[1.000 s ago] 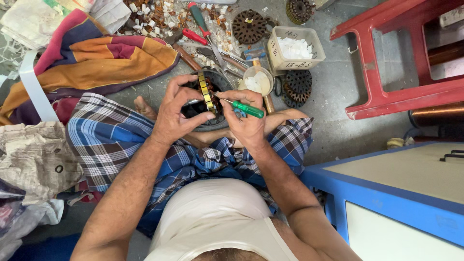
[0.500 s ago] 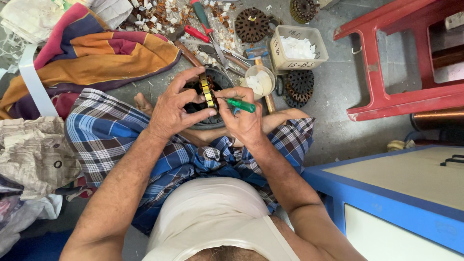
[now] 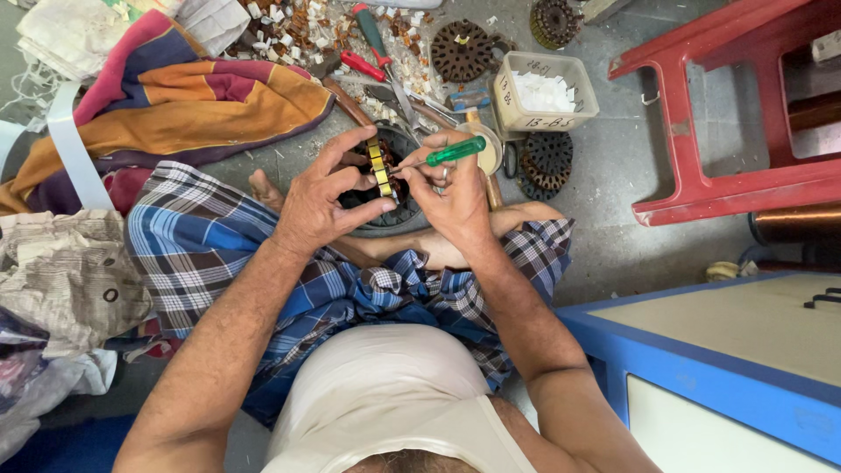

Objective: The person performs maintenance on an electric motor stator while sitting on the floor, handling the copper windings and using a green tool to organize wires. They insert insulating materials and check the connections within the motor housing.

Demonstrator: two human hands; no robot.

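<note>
Motor stator [image 3: 385,188] in left hand [image 3: 320,201]

Tools [image 3: 377,39] and tub [image 3: 547,92] crowd floor ahead; stool [image 3: 727,188] blocks right.

A red plastic stool [image 3: 736,166] stands at the upper right, with a blue-edged cabinet [image 3: 701,368] below it. A white tub [image 3: 545,92] of paper slips sits among dark toothed discs [image 3: 462,51], beside red-handled pliers [image 3: 361,64]. An orange and maroon cloth [image 3: 175,105] lies at the left, above crumpled newspaper [image 3: 66,271].
</note>
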